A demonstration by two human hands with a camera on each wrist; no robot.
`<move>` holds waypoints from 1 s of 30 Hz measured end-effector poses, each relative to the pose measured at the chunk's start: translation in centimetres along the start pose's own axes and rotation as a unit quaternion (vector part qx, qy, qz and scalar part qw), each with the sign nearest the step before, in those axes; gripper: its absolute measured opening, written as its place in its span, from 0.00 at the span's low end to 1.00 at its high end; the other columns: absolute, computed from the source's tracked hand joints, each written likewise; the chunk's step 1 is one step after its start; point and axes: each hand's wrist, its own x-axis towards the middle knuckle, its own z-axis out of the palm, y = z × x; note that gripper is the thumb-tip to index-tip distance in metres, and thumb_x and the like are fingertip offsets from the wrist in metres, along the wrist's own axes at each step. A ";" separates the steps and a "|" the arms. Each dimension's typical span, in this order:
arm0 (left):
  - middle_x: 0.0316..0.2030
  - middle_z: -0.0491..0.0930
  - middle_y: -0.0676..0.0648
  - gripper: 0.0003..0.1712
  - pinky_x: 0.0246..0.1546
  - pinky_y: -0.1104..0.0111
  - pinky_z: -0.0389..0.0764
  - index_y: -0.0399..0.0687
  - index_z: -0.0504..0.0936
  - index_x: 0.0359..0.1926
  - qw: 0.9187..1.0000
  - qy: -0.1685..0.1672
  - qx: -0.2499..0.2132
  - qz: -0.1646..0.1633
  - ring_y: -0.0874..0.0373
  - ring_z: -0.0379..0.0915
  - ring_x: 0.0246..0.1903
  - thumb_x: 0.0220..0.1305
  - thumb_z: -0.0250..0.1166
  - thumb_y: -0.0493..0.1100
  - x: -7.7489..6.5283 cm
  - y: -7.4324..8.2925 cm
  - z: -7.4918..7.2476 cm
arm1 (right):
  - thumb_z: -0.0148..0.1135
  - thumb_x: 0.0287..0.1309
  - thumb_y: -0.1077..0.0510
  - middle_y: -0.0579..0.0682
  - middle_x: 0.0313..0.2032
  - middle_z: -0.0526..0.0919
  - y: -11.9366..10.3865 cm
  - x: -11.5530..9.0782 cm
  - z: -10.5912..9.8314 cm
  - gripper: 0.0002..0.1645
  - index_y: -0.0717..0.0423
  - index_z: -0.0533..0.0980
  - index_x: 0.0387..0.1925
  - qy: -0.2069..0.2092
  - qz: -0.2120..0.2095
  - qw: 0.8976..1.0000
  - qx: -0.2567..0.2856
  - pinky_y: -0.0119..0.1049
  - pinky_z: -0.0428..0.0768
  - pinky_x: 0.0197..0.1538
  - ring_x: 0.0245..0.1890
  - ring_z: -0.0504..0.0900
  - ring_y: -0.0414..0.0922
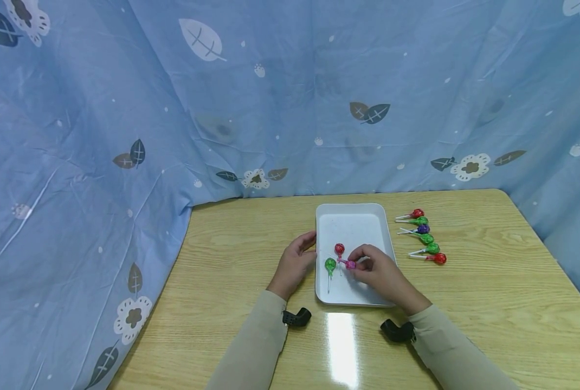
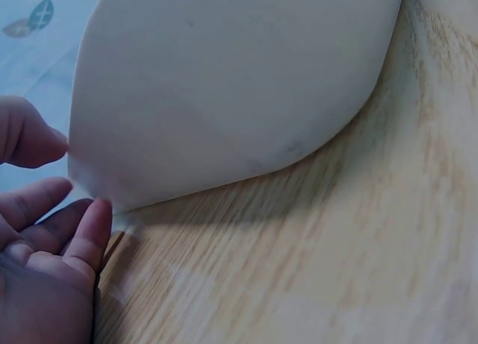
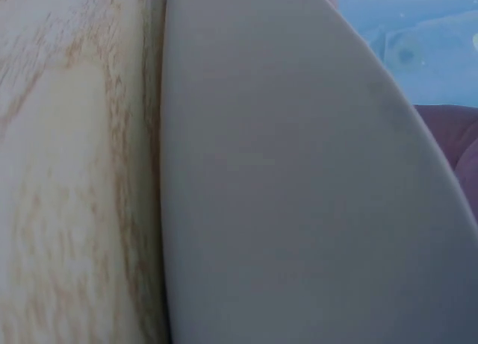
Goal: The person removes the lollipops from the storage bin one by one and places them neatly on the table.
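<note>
A pink lollipop point(image 1: 350, 265) is pinched between the thumb and fingers of the right hand point(image 1: 379, 272), low over the near part of a white tray point(image 1: 353, 227), its stick pointing left. Any print on its wrapper is too small for me to read. Just left of it in the tray lie a red lollipop point(image 1: 339, 249) and a green lollipop point(image 1: 330, 264), candy ends away from the person, sticks running back toward them.

The left hand point(image 1: 295, 265) is at the tray's left side, loosely open, thumb at the wall and fingers slightly bent, holding no candy.

Right of the tray, six more lollipops point(image 1: 424, 229) lie in a rough column on the wooden table point(image 1: 241, 238): from the far end red, green, purple, green, green, red, with candy ends to the right. Whatever lettering their shiny wrappers carry, I can't make it out from here.

Both sleeves point(image 1: 253, 338) are pale, with a black device point(image 1: 297, 317) at each wrist. Behind the table hangs a blue curtain point(image 1: 290, 108) printed with leaves and white flowers.
</note>
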 end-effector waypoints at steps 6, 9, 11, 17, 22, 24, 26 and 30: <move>0.74 0.74 0.46 0.33 0.68 0.63 0.77 0.44 0.73 0.78 1.000 0.000 0.000 -0.001 0.54 0.71 0.72 0.75 0.62 0.33 0.0 0.1 0.0 | 0.73 0.66 0.71 0.55 0.48 0.81 -0.4 -0.1 -0.2 0.12 0.60 0.82 0.48 0.020 -0.018 1.000 0.009 0.31 0.85 0.45 0.44 0.82 0.50; 0.73 0.75 0.44 0.33 0.68 0.62 0.77 0.43 0.73 0.78 1.000 -0.002 -0.001 0.001 0.52 0.72 0.71 0.74 0.62 0.33 -0.1 0.1 0.0 | 0.73 0.66 0.71 0.55 0.46 0.82 -0.4 -0.1 -0.2 0.11 0.61 0.82 0.47 0.025 -0.024 0.999 0.016 0.32 0.85 0.45 0.43 0.82 0.51; 0.73 0.75 0.43 0.33 0.68 0.61 0.77 0.42 0.73 0.78 1.000 -0.004 -0.002 0.003 0.51 0.72 0.71 0.74 0.63 0.34 -0.1 0.1 0.0 | 0.73 0.66 0.71 0.54 0.45 0.82 -0.3 -0.2 -0.1 0.10 0.61 0.82 0.46 0.027 -0.031 0.999 0.018 0.31 0.85 0.45 0.43 0.82 0.50; 0.73 0.75 0.42 0.33 0.68 0.60 0.77 0.41 0.73 0.78 1.000 -0.004 -0.002 0.003 0.49 0.73 0.70 0.74 0.63 0.35 0.0 0.1 -0.1 | 0.73 0.67 0.70 0.54 0.45 0.82 -0.4 -0.3 -0.1 0.10 0.61 0.83 0.47 0.030 -0.041 0.998 0.024 0.32 0.84 0.44 0.43 0.81 0.50; 0.73 0.75 0.43 0.33 0.68 0.61 0.78 0.42 0.73 0.78 1.000 -0.001 0.000 0.002 0.52 0.74 0.69 0.74 0.63 0.35 0.0 0.0 -0.1 | 0.73 0.67 0.70 0.54 0.45 0.83 -0.5 -0.5 -0.2 0.10 0.60 0.83 0.47 0.031 -0.049 0.998 0.028 0.32 0.84 0.45 0.43 0.81 0.50; 0.73 0.76 0.44 0.33 0.67 0.61 0.78 0.42 0.73 0.78 1.000 -0.001 0.001 0.000 0.52 0.74 0.69 0.74 0.63 0.35 0.0 0.0 -0.1 | 0.73 0.67 0.70 0.53 0.45 0.83 -0.5 -0.5 -0.2 0.10 0.60 0.83 0.47 0.031 -0.054 0.998 0.029 0.32 0.84 0.45 0.43 0.81 0.49; 0.73 0.75 0.43 0.33 0.68 0.61 0.78 0.42 0.73 0.78 1.000 0.000 0.000 0.001 0.52 0.73 0.70 0.73 0.63 0.35 0.0 0.0 -0.1 | 0.73 0.67 0.71 0.54 0.45 0.83 -0.5 -0.6 -0.2 0.10 0.60 0.84 0.47 0.033 -0.060 0.997 0.027 0.32 0.85 0.45 0.43 0.81 0.49; 0.73 0.75 0.43 0.33 0.68 0.60 0.77 0.42 0.73 0.78 1.000 -0.001 -0.003 0.003 0.51 0.72 0.71 0.73 0.63 0.35 0.0 0.1 -0.1 | 0.72 0.67 0.70 0.53 0.45 0.83 -0.5 -0.7 -0.2 0.10 0.60 0.84 0.47 0.038 -0.069 0.997 0.022 0.31 0.85 0.44 0.42 0.82 0.49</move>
